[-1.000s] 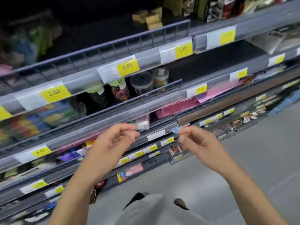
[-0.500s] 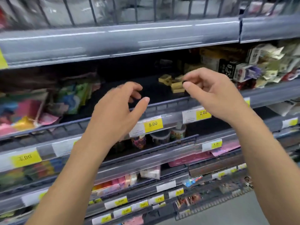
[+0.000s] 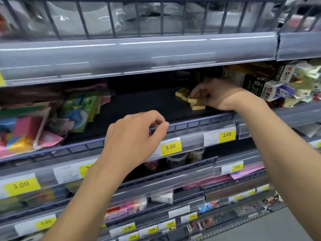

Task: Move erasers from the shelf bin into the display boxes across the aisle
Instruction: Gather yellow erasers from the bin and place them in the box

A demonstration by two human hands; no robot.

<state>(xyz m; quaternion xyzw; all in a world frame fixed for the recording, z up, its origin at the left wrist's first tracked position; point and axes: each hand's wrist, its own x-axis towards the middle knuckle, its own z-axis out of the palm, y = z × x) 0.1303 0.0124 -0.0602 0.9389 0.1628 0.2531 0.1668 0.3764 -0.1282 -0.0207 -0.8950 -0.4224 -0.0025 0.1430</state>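
While the right hand (image 3: 219, 94) pinched one of the yellow erasers (image 3: 190, 100) to lift it, its fingers (image 3: 196, 92) were curled. The left hand (image 3: 133, 141) waited near the shelf rail (image 3: 199, 122), loosely curled, holding nothing.

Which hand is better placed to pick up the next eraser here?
Right. The right hand is already inside the shelf, fingers on the yellow erasers. The left hand hangs in front of the shelf rail, holding nothing.

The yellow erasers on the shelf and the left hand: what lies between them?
In the head view, bare dark shelf floor and the wire front rail separate the left hand from the yellow erasers, which the right hand touches.
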